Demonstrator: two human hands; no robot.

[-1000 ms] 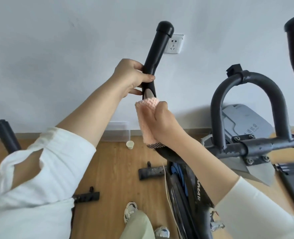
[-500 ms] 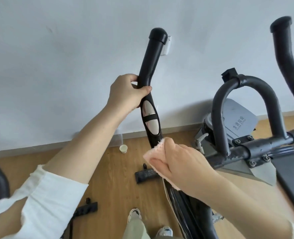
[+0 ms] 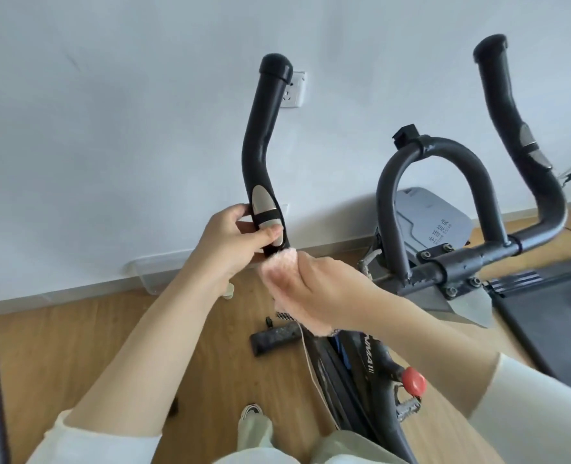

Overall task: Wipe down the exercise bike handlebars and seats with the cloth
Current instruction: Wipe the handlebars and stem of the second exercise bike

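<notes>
While the left hand (image 3: 237, 242) clasps the left handlebar (image 3: 259, 135) at its silver plate (image 3: 264, 209), probably to steady it, the right hand (image 3: 321, 289) squeezes the pink cloth (image 3: 275, 269) onto the bar just below that grip, placed for rubbing. Right of this handlebar stand the loop bar (image 3: 434, 145) and right handlebar (image 3: 505, 105), both well apart from the pink cloth.

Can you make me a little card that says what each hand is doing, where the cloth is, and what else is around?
left hand: grips the left handlebar at its silver pad
right hand: holds the pink cloth
cloth place: at the left handlebar, just below the left hand
right handlebar: no hand on it
other things: red knob on the bike, wall socket, wooden floor
</notes>
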